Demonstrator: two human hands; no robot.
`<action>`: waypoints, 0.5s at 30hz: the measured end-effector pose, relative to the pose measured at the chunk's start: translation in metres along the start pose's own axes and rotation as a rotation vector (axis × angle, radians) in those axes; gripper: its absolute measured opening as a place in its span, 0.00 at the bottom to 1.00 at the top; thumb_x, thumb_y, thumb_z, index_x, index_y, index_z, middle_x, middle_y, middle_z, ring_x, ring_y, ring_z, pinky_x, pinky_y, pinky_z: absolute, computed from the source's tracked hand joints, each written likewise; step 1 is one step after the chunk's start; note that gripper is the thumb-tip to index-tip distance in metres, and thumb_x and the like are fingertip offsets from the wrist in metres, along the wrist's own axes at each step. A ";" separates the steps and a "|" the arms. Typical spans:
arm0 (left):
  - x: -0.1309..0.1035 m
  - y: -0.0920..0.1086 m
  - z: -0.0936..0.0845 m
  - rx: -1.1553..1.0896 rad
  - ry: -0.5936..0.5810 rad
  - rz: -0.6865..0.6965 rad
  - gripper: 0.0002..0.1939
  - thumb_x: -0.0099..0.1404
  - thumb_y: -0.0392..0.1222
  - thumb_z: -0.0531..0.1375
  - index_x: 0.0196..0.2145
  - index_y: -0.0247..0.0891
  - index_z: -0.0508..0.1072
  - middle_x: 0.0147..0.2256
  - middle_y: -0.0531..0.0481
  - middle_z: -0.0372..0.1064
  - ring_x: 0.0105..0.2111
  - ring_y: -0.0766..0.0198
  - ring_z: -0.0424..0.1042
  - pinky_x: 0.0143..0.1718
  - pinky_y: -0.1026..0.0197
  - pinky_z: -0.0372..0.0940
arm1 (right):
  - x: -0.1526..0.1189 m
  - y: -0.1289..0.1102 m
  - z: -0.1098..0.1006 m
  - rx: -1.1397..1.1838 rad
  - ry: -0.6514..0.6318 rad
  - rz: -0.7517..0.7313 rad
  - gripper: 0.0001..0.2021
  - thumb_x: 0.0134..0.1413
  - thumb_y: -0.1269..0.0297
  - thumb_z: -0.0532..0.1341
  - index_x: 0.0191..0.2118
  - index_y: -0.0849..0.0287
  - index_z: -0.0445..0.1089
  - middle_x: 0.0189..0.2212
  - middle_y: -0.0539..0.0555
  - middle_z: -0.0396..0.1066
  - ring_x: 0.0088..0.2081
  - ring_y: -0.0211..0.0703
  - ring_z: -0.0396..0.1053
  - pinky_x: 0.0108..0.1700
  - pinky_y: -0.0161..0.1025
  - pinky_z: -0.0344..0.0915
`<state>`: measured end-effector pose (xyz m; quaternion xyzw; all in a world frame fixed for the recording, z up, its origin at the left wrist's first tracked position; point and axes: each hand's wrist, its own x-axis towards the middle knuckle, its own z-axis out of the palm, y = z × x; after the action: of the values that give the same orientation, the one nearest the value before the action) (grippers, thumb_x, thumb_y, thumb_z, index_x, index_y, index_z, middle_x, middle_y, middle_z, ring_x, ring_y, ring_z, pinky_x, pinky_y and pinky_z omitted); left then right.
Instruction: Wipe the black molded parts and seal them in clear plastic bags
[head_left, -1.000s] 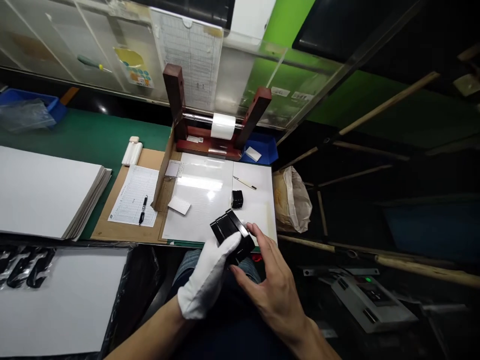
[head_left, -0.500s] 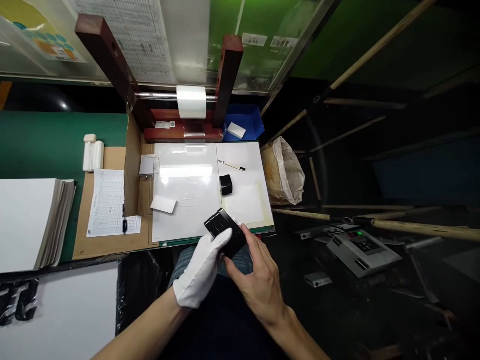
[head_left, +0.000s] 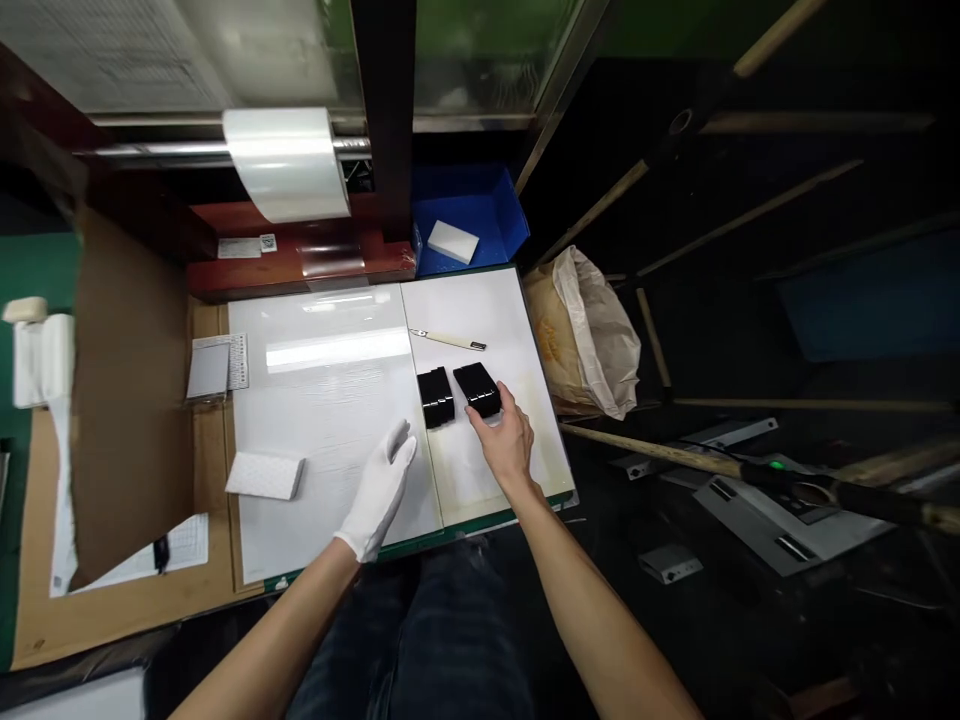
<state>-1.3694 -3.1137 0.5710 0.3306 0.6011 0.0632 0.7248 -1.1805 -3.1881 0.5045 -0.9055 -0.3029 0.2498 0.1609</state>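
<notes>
My right hand (head_left: 508, 440) is bare and grips a stack of glossy black pieces (head_left: 478, 388) between thumb and fingers, at the white work surface. Just left of it stands a second stack of black pieces (head_left: 436, 397), with a small gap between the two. My left hand (head_left: 379, 490), in a white glove, is above the white board, open with nothing in it. Beyond the stacks lies a craft knife (head_left: 450, 340) with a pale handle. A white foam block (head_left: 265, 474) rests on the board to the left of my gloved hand.
At the back, a clear film roll (head_left: 289, 165) hangs on a metal bar. A blue tray (head_left: 487, 215) holds a white block. An open paper bag (head_left: 585, 335) stands off the table's right edge. An upright cardboard panel (head_left: 135, 390) borders the left side.
Both hands have moved forward from my lap over the table. The black pieces are now beside the other stack, and my gloved hand has let go of them. The view has shifted closer.
</notes>
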 end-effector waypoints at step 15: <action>0.028 -0.068 -0.029 0.683 -0.018 0.440 0.29 0.75 0.46 0.51 0.69 0.36 0.54 0.69 0.36 0.54 0.70 0.51 0.53 0.70 0.43 0.50 | -0.023 0.022 0.007 0.215 0.058 0.009 0.33 0.70 0.49 0.52 0.72 0.59 0.46 0.68 0.64 0.58 0.65 0.49 0.62 0.66 0.51 0.62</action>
<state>-1.4093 -3.1409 0.5087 0.6737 0.4958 0.0107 0.5479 -1.1896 -3.2185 0.4974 -0.8913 -0.2654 0.2553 0.2645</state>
